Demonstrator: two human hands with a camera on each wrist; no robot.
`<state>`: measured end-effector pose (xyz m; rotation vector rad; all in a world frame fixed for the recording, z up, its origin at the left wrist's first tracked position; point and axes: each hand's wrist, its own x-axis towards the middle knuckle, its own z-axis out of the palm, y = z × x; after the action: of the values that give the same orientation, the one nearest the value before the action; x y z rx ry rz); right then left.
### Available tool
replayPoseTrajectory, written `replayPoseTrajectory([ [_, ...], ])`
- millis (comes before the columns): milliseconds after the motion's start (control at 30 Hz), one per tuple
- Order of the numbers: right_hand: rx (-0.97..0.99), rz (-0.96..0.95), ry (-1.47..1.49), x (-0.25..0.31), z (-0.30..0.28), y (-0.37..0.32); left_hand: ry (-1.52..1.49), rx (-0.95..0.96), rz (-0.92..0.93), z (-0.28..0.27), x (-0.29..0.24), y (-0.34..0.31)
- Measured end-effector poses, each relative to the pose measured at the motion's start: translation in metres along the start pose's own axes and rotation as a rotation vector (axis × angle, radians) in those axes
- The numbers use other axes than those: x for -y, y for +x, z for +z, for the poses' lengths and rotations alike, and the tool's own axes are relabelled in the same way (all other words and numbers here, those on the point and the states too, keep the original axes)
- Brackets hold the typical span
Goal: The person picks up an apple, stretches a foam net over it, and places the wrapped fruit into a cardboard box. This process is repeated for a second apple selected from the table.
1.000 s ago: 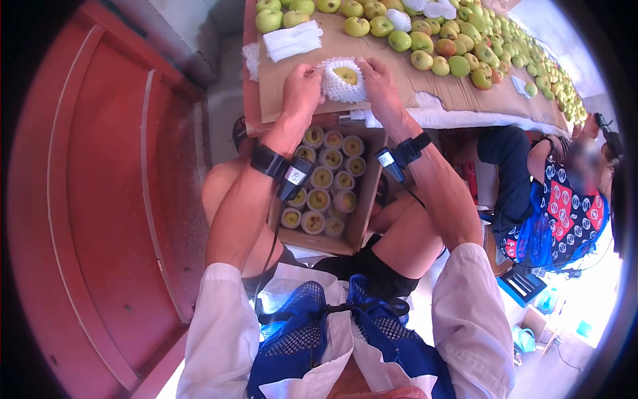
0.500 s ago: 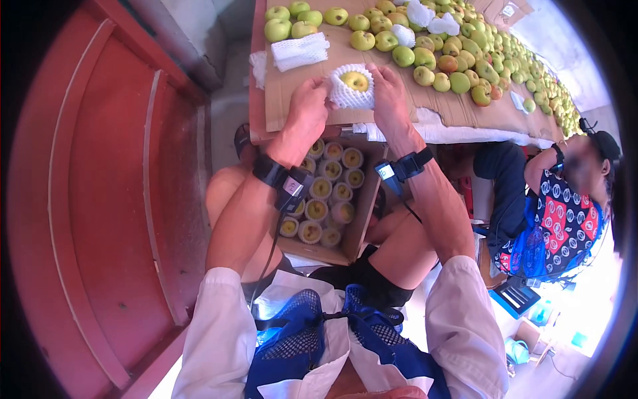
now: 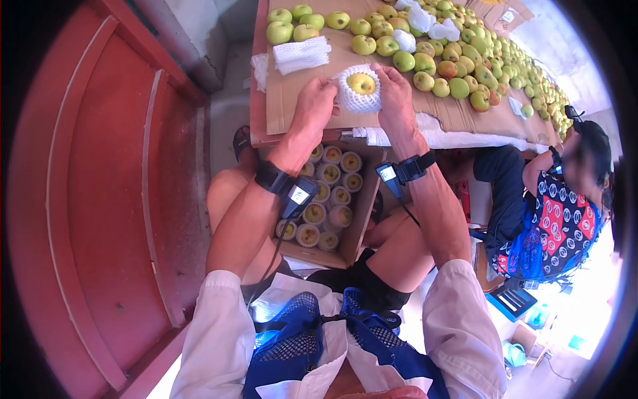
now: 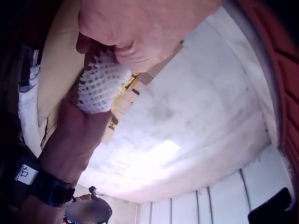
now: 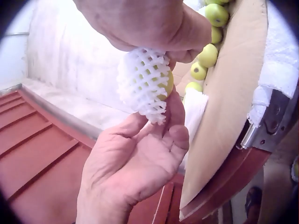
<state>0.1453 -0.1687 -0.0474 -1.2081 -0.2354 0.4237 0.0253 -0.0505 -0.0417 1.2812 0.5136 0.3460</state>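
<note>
A yellow-green apple [image 3: 361,84] sits inside a white foam net [image 3: 359,104] just over the cardboard-topped table's near edge. My left hand [image 3: 316,105] pinches the net's left side, and my right hand [image 3: 397,94] grips the opposite side. Seen from the right wrist, the left thumb and fingers [image 5: 135,158] hold one end of the net, with yellow-green skin showing beside the mesh. In the left wrist view the net [image 4: 100,86] spans between both hands, and most of the apple is hidden by it.
A stack of flat foam nets [image 3: 302,54] lies left on the cardboard [image 3: 286,86]. Loose apples [image 3: 458,86] spread across the table's back and right. Below, an open carton [image 3: 359,219] holds several netted apples. Another person [image 3: 558,213] sits at right; a red door [image 3: 100,199] stands left.
Both hands and the netted apple have shifted right in the head view, while that view itself has moved a little. The hold on the net stays. The person at right has changed posture.
</note>
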Motion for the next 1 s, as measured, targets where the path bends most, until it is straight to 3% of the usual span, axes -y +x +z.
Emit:
replayPoseTrajectory([
  [133, 0.03, -0.044, -0.042, 0.005, -0.003, 0.004, -0.273, 0.065, -0.072, -0.002, -0.007, -0.004],
  [233, 0.07, -0.042, -0.048, 0.007, -0.004, 0.004, -0.231, 0.193, -0.042, -0.002, -0.022, -0.011],
  [433, 0.112, -0.028, -0.136, 0.018, 0.0, -0.004, -0.023, 0.16, -0.005, -0.002, -0.015, -0.008],
  [633, 0.076, -0.161, -0.183, 0.015, 0.003, -0.004, -0.202, 0.222, -0.069, 0.0, -0.017, -0.013],
  [1000, 0.033, -0.199, -0.139, 0.017, 0.002, -0.006, -0.187, 0.299, -0.023, -0.001, -0.02, -0.017],
])
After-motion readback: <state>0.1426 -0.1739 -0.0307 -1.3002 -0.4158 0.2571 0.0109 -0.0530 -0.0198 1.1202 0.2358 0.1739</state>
